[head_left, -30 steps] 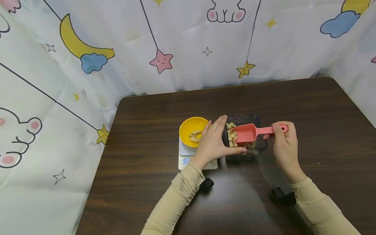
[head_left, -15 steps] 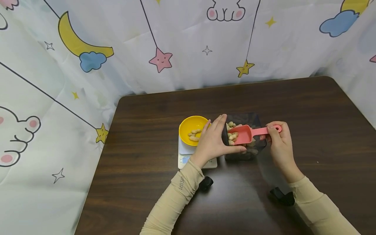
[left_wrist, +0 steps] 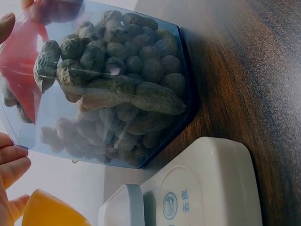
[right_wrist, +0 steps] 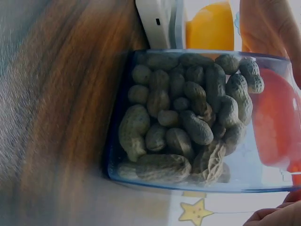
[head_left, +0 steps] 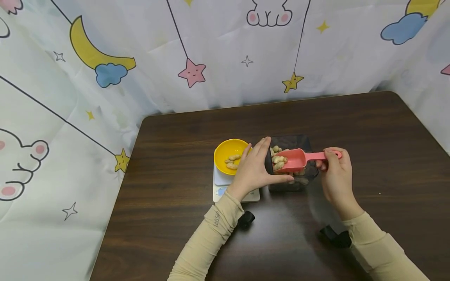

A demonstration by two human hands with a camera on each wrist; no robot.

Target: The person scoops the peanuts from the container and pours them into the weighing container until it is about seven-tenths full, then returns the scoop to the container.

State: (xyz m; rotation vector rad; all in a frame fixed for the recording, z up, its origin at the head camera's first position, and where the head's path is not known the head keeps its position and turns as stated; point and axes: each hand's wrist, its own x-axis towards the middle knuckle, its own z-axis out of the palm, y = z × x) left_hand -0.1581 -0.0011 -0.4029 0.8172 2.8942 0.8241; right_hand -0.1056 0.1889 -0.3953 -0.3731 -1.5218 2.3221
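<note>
A pink scoop [head_left: 297,159] lies tilted in the mouth of a clear plastic box [head_left: 286,186]; peanuts sit at its front end. My right hand [head_left: 338,179] pinches the scoop's handle between thumb and fingers. Against the box's left side my left hand [head_left: 254,168] grips it, thumb along the near side. Through the box wall, many unshelled peanuts [left_wrist: 117,52] show in the left wrist view, and the same peanuts [right_wrist: 181,122] in the right wrist view. A yellow bowl [head_left: 223,152] with several peanuts stands left of the box, partly hidden by my left hand.
Under the bowl is a white kitchen scale [head_left: 222,180] with a small display, right beside the box. A dark wooden table [head_left: 175,164] carries everything. A printed curtain [head_left: 225,39] hangs behind and to the left.
The scoop first slid left, deeper into the peanuts, then came back to the right with peanuts in its front end. My left hand and the box stayed in place.
</note>
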